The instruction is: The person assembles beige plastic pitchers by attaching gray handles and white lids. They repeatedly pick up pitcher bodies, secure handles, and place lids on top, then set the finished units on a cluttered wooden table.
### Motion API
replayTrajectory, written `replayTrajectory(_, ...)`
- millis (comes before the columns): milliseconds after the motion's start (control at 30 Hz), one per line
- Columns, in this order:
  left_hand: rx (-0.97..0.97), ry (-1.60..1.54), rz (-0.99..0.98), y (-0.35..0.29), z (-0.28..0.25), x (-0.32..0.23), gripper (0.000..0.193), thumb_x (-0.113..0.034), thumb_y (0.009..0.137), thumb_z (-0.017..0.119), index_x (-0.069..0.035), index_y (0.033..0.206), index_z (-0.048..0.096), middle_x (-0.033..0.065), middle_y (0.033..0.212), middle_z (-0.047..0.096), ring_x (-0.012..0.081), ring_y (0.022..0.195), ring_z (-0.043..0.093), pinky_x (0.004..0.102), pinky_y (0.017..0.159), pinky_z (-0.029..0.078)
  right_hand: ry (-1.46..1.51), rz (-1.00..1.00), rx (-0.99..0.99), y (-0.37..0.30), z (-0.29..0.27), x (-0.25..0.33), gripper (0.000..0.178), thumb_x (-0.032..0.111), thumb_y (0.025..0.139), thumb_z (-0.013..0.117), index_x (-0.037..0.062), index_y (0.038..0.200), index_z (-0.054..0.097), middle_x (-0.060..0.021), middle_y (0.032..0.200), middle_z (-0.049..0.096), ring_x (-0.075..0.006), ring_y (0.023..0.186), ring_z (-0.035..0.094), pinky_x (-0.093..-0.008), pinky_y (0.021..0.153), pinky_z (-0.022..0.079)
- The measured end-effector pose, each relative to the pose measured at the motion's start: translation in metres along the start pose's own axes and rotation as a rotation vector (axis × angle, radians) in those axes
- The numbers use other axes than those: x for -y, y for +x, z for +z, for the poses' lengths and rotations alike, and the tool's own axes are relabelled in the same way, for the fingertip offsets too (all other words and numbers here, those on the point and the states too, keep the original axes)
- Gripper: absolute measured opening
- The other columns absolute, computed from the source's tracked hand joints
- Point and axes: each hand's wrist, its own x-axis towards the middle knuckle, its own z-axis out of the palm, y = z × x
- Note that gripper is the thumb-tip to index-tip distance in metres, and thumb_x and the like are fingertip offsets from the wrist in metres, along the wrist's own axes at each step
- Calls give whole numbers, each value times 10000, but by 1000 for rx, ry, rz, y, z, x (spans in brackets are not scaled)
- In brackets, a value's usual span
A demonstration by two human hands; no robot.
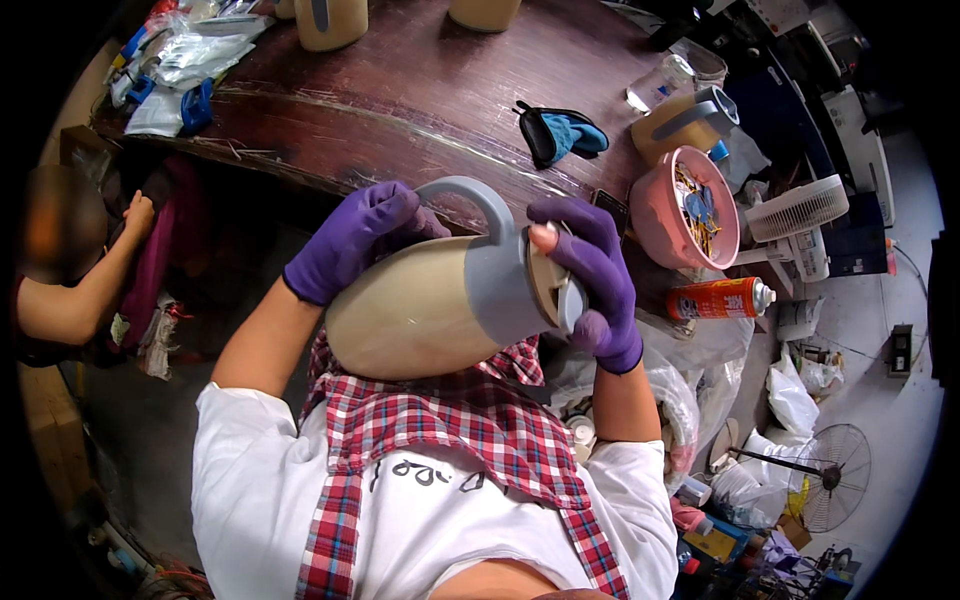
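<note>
A beige thermos jug point(410, 315) with a grey collar and grey loop handle lies tilted in front of my chest, its top toward the right. My left hand point(348, 242), in a purple glove, is closed at the free end of the handle, against the side of the body. Around the lid and spout end curls my right hand point(608, 270), also gloved in purple, with one bare fingertip showing on the lid. Part of the lid is hidden by these fingers.
On the dark red table point(400, 110) lies a blue-and-black pouch-like item point(565, 135). Right of it stand another beige jug point(680, 125), a pink basin point(655, 215) of small parts and an orange spray can point(715, 298). Someone's arm point(85, 285) is at the left.
</note>
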Motion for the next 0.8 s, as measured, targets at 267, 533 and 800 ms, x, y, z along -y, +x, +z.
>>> replayTrajectory(267, -111, 311, 17, -2, 25, -6, 364, -388, 924, 730, -40, 929, 624, 119, 976, 722, 150, 901, 668, 325, 882, 525, 45, 120, -102, -31, 9, -7, 735, 638, 985, 403, 33, 1393, 492, -301, 1469, 443, -441, 1353, 446, -514, 1108, 346)
replayTrajectory(533, 15, 1005, 618, 3, 48, -15, 394, -182, 644, 930, -42, 910, 675, 99, 935, 691, 284, 956, 675, 394, 899, 515, 491, 841, -492, -50, 35, -27, 687, 565, 1061, 243, 49, 1500, 357, -139, 1414, 507, -289, 1261, 534, -397, 1089, 384)
replayTrajectory(800, 190, 1262, 816, -11, 73, -10, 347, -276, 688, 880, -80, 837, 636, 65, 914, 666, 264, 980, 662, 408, 944, 507, 13, 475, -375, -41, 28, -26, 554, 446, 1059, 366, 27, 1351, 582, -186, 1375, 600, -346, 1337, 513, -414, 1138, 350)
